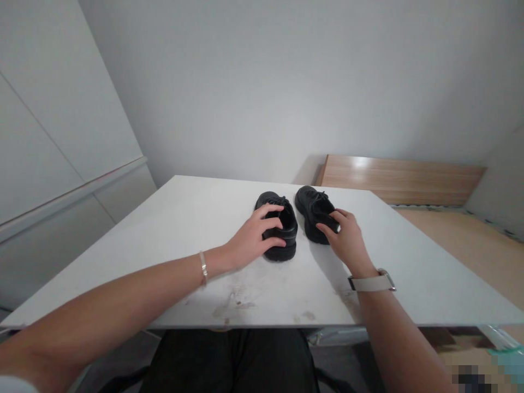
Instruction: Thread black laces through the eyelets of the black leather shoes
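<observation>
Lap: dark trousers at the near edge, under the worktop
Worktop: white slab; grey smudges on its near edge between the two forearms
Left wrist: thin metal bracelet
Right wrist: watch with a pale strap; dial turned away, nothing to read
Left hand: left hand lies over the heel of the left shoe; fingers curled across the opening, thumb against the outer side, clamped on the heel
Right hand: right hand at the heel of the right shoe; fingers closed round the heel from the right side, in contact
Position of shoes: both black, standing on their soles mid-worktop, just beside each other, a narrow gap between
Long axis: each runs away from the person, heels near, toes far; the right shoe sits slightly farther back
Nearer hand: each hand serves its own shoe; neither crosses over
Brands and writing: none legible on shoes, strap or worktop
Beyond: wooden bed frame against a plain wall
</observation>
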`<state>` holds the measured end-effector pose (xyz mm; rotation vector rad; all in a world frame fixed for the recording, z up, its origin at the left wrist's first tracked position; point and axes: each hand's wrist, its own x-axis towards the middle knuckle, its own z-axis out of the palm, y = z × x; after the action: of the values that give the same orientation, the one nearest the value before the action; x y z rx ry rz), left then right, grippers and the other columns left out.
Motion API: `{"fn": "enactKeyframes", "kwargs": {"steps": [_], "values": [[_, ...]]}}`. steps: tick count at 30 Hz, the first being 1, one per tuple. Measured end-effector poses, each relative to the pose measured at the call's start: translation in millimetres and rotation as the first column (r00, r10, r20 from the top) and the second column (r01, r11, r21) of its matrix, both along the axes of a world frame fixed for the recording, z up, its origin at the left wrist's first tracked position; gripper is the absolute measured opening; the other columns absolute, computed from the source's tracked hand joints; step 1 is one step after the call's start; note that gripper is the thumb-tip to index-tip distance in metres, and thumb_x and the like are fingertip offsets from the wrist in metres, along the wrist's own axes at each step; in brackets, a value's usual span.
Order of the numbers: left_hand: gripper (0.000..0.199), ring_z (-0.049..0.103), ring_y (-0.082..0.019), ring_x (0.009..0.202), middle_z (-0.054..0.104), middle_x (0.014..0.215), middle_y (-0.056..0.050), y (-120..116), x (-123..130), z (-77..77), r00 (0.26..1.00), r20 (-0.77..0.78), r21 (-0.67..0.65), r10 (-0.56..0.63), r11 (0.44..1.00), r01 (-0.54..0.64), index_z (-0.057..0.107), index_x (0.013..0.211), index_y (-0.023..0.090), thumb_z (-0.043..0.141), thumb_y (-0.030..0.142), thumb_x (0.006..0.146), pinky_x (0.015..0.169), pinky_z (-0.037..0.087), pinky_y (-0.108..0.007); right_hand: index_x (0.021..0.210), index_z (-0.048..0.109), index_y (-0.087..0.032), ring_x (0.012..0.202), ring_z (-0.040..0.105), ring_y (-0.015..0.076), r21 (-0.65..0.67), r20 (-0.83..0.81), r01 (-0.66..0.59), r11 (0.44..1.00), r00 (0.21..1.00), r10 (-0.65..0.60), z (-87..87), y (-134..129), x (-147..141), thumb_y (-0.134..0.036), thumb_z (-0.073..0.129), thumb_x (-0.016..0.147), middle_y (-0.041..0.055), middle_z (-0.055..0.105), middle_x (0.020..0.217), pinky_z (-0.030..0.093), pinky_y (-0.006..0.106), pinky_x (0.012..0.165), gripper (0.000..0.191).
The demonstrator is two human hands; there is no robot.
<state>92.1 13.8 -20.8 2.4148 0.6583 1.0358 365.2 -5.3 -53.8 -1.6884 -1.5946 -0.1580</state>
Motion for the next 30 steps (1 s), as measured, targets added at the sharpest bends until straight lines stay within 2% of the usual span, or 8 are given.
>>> {"fn": "enactKeyframes", "kwargs": {"steps": [4, 8, 12, 17, 23, 26, 28, 30], "values": [[0.011, 0.05, -0.028, 0.133, 0.053, 0.14, -0.014, 42, 40, -12.1, 0.998, 0.044, 0.069, -0.041, 0.997, 0.038, 0.066, 0.089, 0.016, 0.075, 0.018, 0.083, 0.116, 0.038, -0.053, 0.098, 0.068, -0.015, 0.115, 0.056, 0.0316, 0.01, -0.028, -0.043, 0.999, 0.999, 0.043, 0.6, 22, -8, -0.028, 0.07, 0.08, 0.0184, 0.057, 0.12, 0.046, 0.05, 0.105, 0.023], [0.012, 0.05, -0.03, 0.132, 0.053, 0.138, -0.014, 70, 58, -21.4, 0.996, 0.068, 0.108, -0.057, 0.993, 0.05, 0.067, 0.092, 0.017, 0.074, 0.017, 0.083, 0.116, 0.038, -0.054, 0.101, 0.068, -0.015, 0.113, 0.058, 0.0315, -0.025, -0.023, -0.008, 1.0, 1.0, 0.007, 2.7, 37, -5, -0.023, 0.069, 0.079, 0.0178, 0.055, 0.121, 0.047, 0.05, 0.105, 0.024], [0.01, 0.048, -0.029, 0.135, 0.051, 0.141, -0.013, 82, 59, -23.0, 0.994, 0.059, 0.143, -0.092, 0.986, 0.083, 0.066, 0.094, 0.019, 0.071, 0.018, 0.086, 0.116, 0.037, -0.054, 0.101, 0.067, -0.015, 0.11, 0.06, 0.0317, -0.067, -0.015, -0.004, 0.998, 1.0, 0.003, 5.8, 42, -1, -0.023, 0.068, 0.079, 0.0177, 0.054, 0.122, 0.048, 0.049, 0.103, 0.023], [0.009, 0.049, -0.028, 0.135, 0.052, 0.142, -0.014, 90, 58, -25.3, 0.997, 0.058, 0.186, -0.059, 0.981, 0.047, 0.063, 0.093, 0.018, 0.07, 0.019, 0.087, 0.116, 0.038, -0.053, 0.097, 0.067, -0.016, 0.11, 0.061, 0.0305, -0.082, -0.033, 0.001, 0.997, 0.999, -0.003, 8.2, 41, -1, -0.022, 0.068, 0.078, 0.0159, 0.056, 0.12, 0.048, 0.049, 0.105, 0.019], [0.02, 0.048, -0.032, 0.137, 0.065, 0.126, -0.012, 99, 60, -37.2, 0.997, 0.066, 0.087, -0.049, 0.995, 0.043, 0.06, 0.106, 0.021, 0.069, 0.021, 0.088, 0.118, 0.029, -0.063, 0.104, 0.062, -0.015, 0.119, 0.055, 0.0341, -0.04, -0.073, 0.006, 0.999, 0.997, -0.009, 9.6, 35, -9, -0.019, 0.065, 0.078, 0.0199, 0.051, 0.126, 0.048, 0.053, 0.102, 0.026], [0.031, 0.049, -0.03, 0.135, 0.059, 0.133, -0.013, 86, 57, -19.0, 0.992, 0.124, 0.158, 0.001, 0.987, -0.021, 0.057, 0.117, 0.022, 0.067, 0.017, 0.088, 0.114, 0.039, -0.057, 0.114, 0.055, -0.016, 0.128, 0.047, 0.0359, 0.185, -0.053, -0.013, 0.983, 0.998, 0.023, 20.1, 23, -31, -0.02, 0.06, 0.082, 0.021, 0.046, 0.133, 0.045, 0.059, 0.102, 0.033], [0.03, 0.055, -0.026, 0.125, 0.061, 0.125, -0.012, 63, 51, 10.3, 0.962, 0.273, 0.269, 0.022, 0.958, -0.098, 0.058, 0.117, 0.02, 0.059, 0.01, 0.089, 0.11, 0.044, -0.052, 0.107, 0.054, -0.019, 0.121, 0.052, 0.0295, 0.423, -0.057, -0.093, 0.901, 0.99, 0.129, 27.6, 12, -52, -0.013, 0.05, 0.086, 0.0161, 0.053, 0.122, 0.047, 0.054, 0.101, 0.022], [0.024, 0.062, -0.022, 0.107, 0.064, 0.107, -0.007, 28, 42, 47.3, 0.902, 0.431, 0.333, -0.037, 0.935, -0.12, 0.062, 0.102, 0.021, 0.051, 0.004, 0.088, 0.099, 0.051, -0.044, 0.094, 0.055, -0.021, 0.102, 0.059, 0.0231, 0.536, -0.046, -0.217, 0.816, 0.957, 0.285, 31.3, 3, -75, -0.008, 0.043, 0.089, 0.0095, 0.059, 0.103, 0.053, 0.045, 0.09, 0.018]]}}
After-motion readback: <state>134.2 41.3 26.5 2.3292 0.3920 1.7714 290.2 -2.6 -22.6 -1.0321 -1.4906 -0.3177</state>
